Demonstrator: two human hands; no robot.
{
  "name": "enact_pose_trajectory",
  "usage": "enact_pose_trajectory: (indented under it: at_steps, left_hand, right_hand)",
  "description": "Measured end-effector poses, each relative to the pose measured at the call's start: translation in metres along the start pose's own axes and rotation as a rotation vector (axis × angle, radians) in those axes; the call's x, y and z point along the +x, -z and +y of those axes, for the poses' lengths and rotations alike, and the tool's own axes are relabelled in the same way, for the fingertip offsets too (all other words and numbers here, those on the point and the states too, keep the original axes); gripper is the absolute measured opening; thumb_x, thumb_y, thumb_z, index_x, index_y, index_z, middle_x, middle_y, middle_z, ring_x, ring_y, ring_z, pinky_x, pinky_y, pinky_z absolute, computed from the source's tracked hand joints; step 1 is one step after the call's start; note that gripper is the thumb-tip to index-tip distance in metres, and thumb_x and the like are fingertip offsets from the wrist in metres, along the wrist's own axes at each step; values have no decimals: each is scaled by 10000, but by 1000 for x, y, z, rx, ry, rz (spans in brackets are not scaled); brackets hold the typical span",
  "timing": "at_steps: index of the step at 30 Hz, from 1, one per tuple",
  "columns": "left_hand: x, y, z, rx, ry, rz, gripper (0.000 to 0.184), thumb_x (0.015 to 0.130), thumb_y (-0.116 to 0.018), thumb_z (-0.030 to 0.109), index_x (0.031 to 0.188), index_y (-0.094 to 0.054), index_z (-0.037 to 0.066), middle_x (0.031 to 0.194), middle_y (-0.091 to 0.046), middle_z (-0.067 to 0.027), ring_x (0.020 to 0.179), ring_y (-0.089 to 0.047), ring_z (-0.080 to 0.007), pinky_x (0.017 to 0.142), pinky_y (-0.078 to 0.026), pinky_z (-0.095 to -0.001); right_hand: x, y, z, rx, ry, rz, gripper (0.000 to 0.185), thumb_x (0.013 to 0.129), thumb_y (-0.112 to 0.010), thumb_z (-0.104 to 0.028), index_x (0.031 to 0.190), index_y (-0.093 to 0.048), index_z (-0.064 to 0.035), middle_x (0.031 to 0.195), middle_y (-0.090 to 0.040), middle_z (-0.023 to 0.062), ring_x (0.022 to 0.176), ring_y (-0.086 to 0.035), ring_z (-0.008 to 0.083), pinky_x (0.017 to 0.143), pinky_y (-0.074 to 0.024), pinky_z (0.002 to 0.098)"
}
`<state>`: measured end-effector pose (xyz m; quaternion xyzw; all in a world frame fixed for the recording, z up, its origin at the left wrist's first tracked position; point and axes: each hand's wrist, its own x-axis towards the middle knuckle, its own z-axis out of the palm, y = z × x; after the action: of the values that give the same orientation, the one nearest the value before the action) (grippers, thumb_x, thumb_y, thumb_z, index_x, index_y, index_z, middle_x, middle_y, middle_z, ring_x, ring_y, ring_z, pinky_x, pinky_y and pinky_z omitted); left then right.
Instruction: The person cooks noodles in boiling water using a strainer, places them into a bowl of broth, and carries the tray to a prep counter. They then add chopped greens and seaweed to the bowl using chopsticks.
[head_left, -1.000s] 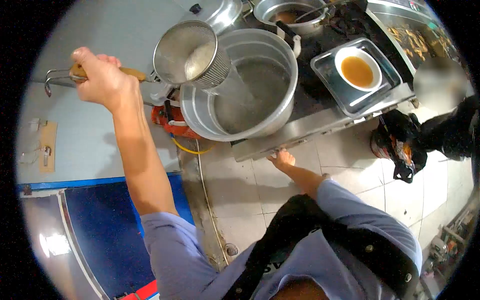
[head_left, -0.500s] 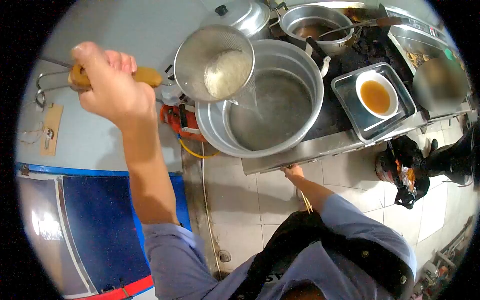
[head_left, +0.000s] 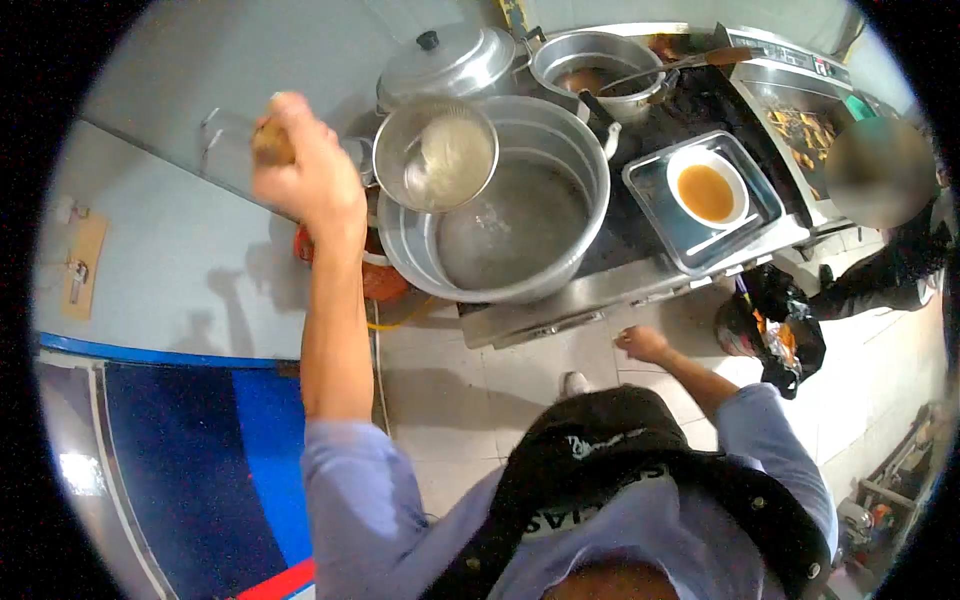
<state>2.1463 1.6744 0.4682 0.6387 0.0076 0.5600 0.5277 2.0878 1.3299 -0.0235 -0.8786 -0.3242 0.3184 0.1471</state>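
My left hand (head_left: 315,185) is closed round the wooden handle (head_left: 272,143) of a wire-mesh strainer (head_left: 392,165). The strainer hangs tilted over the left side of a large aluminium pot (head_left: 597,205). A pale, whitish clump of food (head_left: 450,155), perhaps noodles, lies in its mesh. Cloudy liquid (head_left: 515,225) fills the bottom of the pot, with some bubbles under the strainer. My right hand (head_left: 642,345) is curled in the air in front of the stove's edge, touching nothing visible; whatever its fingers may hold is hidden.
Behind the big pot stand a lidded pot (head_left: 450,65) and a smaller pot (head_left: 600,50) with a ladle (head_left: 690,62) across it. A metal tray (head_left: 690,255) holds a white bowl of brown liquid (head_left: 705,193). At the right, a person stands by a fryer (head_left: 805,135) and a black-bagged bin (head_left: 795,340).
The strainer has levelled somewhat, and the liquid that streamed from it no longer shows. My right hand has left the stove's edge and moved right; thin sticks near it are out of sight.
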Motion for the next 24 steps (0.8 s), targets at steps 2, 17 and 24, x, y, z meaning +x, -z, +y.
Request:
enact_pose_trajectory:
  at_steps: [2, 17, 24]
  left_hand:
    - [1, 2, -5, -3, 16, 61, 280, 877, -561, 247, 677, -492, 64, 565, -440, 15, 503, -413, -66, 436, -341, -234]
    - [-24, 7, 10, -120, -159, 105, 221, 875, -552, 195, 705, -503, 63, 588, -444, 26, 491, -399, -61, 420, -333, -218]
    - [-29, -19, 27, 25, -118, 13, 264, 894, -529, 218, 678, -493, 70, 551, -432, 29, 493, -404, -71, 456, -337, -220]
  right_hand:
    - [-84, 77, -30, 201, -280, 177, 343, 835, -497, -368, 816, -640, -56, 790, -635, 182, 788, -622, 344, 698, -492, 443]
    - [-223, 283, -60, 784, -55, 894, 423, 978, -319, -359, 1135, -547, -39, 743, -571, 11, 638, -469, 73, 612, -413, 227]
    - [-224, 328, -11, 617, 289, 936, 514, 980, -250, -403, 1057, -583, -19, 942, -607, 69, 857, -533, 143, 784, -409, 285]
